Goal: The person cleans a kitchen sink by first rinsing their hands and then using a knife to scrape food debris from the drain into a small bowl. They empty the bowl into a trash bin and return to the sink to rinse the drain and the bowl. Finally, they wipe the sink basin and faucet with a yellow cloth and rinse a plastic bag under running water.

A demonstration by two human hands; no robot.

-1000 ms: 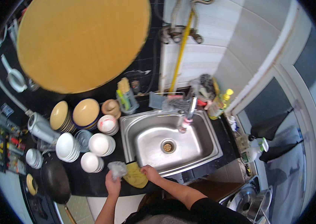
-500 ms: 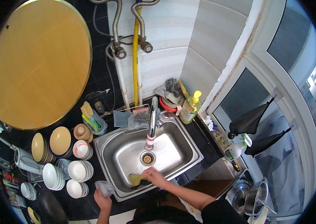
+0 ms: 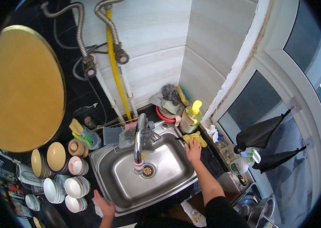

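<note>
At the back right corner of the steel sink (image 3: pixel 109 190), my right hand (image 3: pixel 194 153) has its fingers on a bunched yellow cloth (image 3: pixel 197 139) with a dark part at its left end. The cloth is beside the yellow-pump soap bottle (image 3: pixel 190 121). On the counter at the sink's front left corner lies my left hand (image 3: pixel 104 206), fingers stretched out. A crumpled clear plastic bag (image 3: pixel 97 209) shows partly beneath and beside it. The faucet (image 3: pixel 139 133) stands over the basin, above the drain (image 3: pixel 147 170).
Stacked bowls (image 3: pixel 75 187) and yellow-lined bowls (image 3: pixel 57 155) stand left of the sink. Behind it are a wire rack with a scouring pad (image 3: pixel 113 135) and a red basin (image 3: pixel 162 115) of scrubbers. A spray bottle (image 3: pixel 240 165) and metal pots (image 3: pixel 257 211) are at the right.
My right hand has carried the yellow cloth from the sink's front edge to its back right corner. My left fingers have straightened over the plastic bag. The view has shifted.
</note>
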